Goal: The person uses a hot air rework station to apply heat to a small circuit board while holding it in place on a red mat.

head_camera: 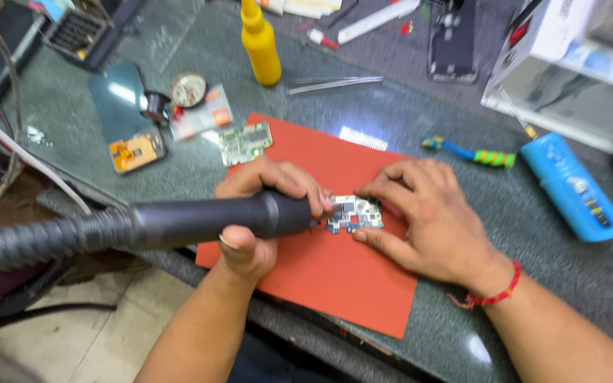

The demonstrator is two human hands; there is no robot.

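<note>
From my feed I see the left hand (264, 213) wrapped tight around the thick black handle of a hot-air tool (207, 221), thumb underneath and fingers curled over the top — its ribbed black hose (30, 245) trails off to the left edge of the view. The tool's tip points at a small bare circuit board with metal shields (354, 213), which lies flat on an orange-red rubber mat (335, 276) near the mat's middle. The right hand (427, 213) is spread fairly wide and holds nothing closed in it; its fingertips press on the board's upper and lower right edges, and a red thread bracelet (498, 292) circles its wrist. The mat sits on a dark green speckled stone tabletop (420, 120). A second green circuit board (245, 142) lies at the mat's upper left corner, partly on it. Further back stands a yellow plastic squeeze bottle (260, 44) with metal tweezers (335, 84) just beside it. To the right — well apart from the hands — lie a blue-and-green toothbrush (471, 152) and a blue cylindrical device (572, 186).
</note>
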